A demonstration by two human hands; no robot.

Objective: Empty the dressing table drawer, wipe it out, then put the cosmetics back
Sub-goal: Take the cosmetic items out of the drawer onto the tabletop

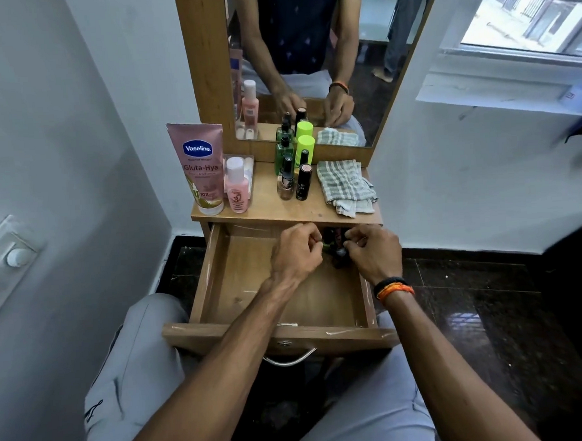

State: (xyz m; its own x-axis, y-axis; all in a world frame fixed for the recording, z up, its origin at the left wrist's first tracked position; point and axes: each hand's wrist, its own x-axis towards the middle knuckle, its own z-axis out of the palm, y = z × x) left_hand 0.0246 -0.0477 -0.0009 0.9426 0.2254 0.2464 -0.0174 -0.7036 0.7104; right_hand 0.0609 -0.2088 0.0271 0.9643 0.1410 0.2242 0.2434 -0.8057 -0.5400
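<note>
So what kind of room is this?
Probably a bedroom corner with a dressing table: there's a mirror, cosmetics like a lotion tube and small bottles on top, and an open drawer that both hands reach into.

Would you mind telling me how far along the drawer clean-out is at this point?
Mostly emptied: the Vaseline tube, pink bottle and small bottles stand on the tabletop. In hand: left hand and right hand reach a few dark items at the back of the drawer. Left: wiping, since the cloth lies folded, then restocking.
</note>
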